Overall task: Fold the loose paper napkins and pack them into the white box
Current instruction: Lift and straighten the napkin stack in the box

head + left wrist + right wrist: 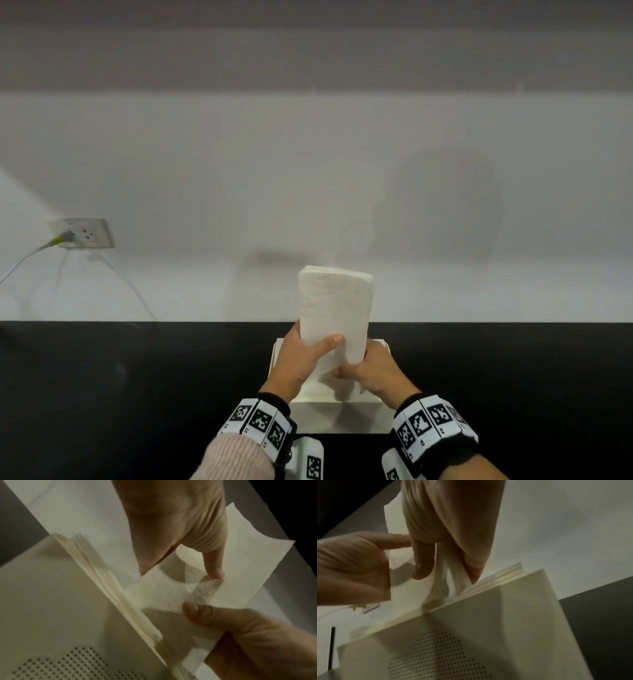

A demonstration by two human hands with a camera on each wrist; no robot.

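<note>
A folded white paper napkin [334, 301] stands upright above the white box [342, 416] on the black table. My left hand [318, 346] grips its left side, thumb across the front. My right hand [346, 371] pinches its lower right edge just over the box opening. The left wrist view shows the embossed napkin [164, 595] held between my left hand [180, 566] and my right hand [240, 635]. Several folded napkins [109, 588] stand on edge inside the box [51, 601]. In the right wrist view my right hand [448, 574] pinches the napkin's folds above the box [488, 615], whose side is perforated.
The black table [102, 394] runs to a white wall behind the box. A wall socket [82, 233] with a plug and cable is on the wall at the far left. Both wrists wear bands with black and white markers.
</note>
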